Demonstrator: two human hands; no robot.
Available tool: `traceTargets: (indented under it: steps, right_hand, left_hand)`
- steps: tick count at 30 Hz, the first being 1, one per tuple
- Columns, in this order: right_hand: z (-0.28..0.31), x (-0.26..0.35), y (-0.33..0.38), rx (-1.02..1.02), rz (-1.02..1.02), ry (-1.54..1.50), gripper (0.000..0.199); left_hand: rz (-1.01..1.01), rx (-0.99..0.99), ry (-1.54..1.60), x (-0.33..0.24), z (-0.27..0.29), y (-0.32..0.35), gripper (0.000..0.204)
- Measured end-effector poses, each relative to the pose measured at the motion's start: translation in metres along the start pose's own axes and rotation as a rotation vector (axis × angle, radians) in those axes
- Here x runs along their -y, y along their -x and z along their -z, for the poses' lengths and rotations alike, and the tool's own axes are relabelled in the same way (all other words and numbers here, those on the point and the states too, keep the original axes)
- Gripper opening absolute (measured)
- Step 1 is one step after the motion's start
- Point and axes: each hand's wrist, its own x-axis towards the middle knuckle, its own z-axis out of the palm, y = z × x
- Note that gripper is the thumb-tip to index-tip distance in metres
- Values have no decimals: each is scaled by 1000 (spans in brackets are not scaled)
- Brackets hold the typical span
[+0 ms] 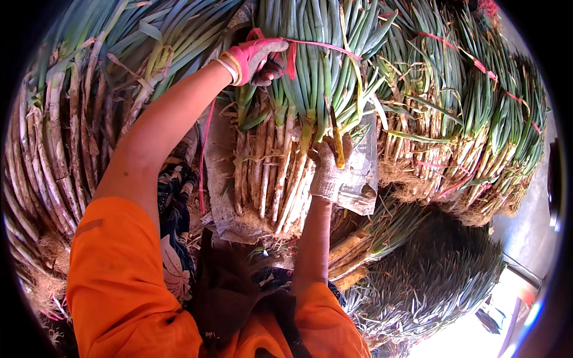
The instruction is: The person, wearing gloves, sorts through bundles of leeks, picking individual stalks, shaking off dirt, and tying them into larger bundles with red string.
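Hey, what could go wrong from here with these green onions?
The yellow-handled knife in the right hand points up against the green onions, so it might nick their leaves. The pink tie, running across them from the left hand, could slip and let stalks spread.

From where I stand I count two gloved hands, the left hand [262,59] and the right hand [330,170], with one yellow-handled knife [339,154] at the right one and one green onion bundle [307,83] between them, crossed by one pink band [325,45] at the left fingers. One onion pile [57,149] lies left of the left hand; beyond the right hand are two more, an upper pile [439,101] and a lower pile [427,274], their stalks too crowded to number.
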Motion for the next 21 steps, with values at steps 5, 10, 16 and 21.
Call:
traceTargets:
  steps: [5, 10, 16, 21]
  right_hand:
    - [33, -19, -7, 93, -263, 8, 59]
    - [25, 11, -8, 374, -91, 237, 59]
    - [38, -8, -5, 131, -344, 146, 55]
    - [28, -3, 7, 98, -199, 610, 64]
  left_hand:
    - [-54, -131, -63, -1, -19, 4, 51]
    - [-115, -249, -298, -4, -34, -3, 42]
    - [-330, -434, -463, 7, -37, -23, 21]
    - [-198, -103, -283, 9, -5, -20, 24]
